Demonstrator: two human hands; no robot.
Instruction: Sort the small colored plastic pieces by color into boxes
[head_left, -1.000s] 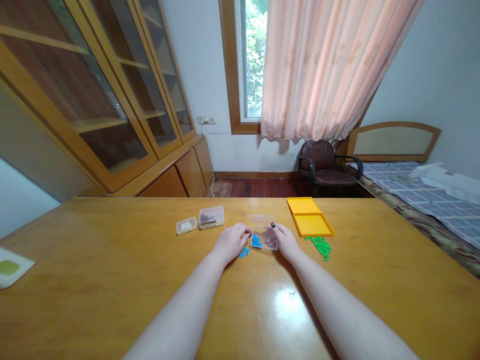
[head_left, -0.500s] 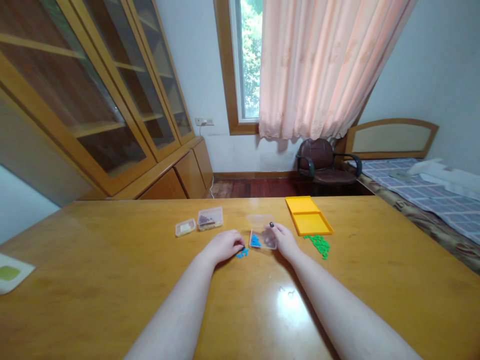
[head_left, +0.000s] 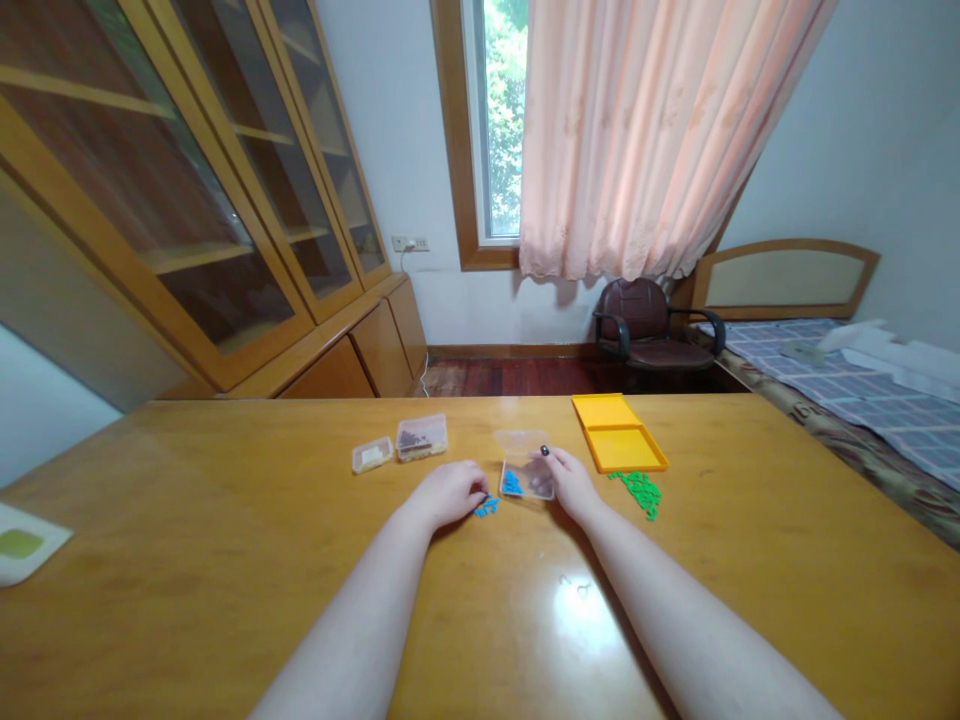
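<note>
A small clear plastic box (head_left: 525,470) with its lid open lies on the wooden table (head_left: 225,560); some blue pieces sit inside it. My right hand (head_left: 568,482) holds the box's right side, fingers curled on it. My left hand (head_left: 450,494) rests just left of the box with its fingers curled down onto a small heap of loose blue pieces (head_left: 486,507); whether it pinches one is hidden.
Green pieces (head_left: 641,492) lie scattered beside an open yellow case (head_left: 616,445). Two small clear boxes (head_left: 373,455) (head_left: 422,437) sit to the left. A paper with a green patch (head_left: 22,545) lies at the table's left edge. Chair and bed stand beyond.
My left hand drew back from the clear box's left edge to the loose blue pieces beside it. The right hand and box stayed put.
</note>
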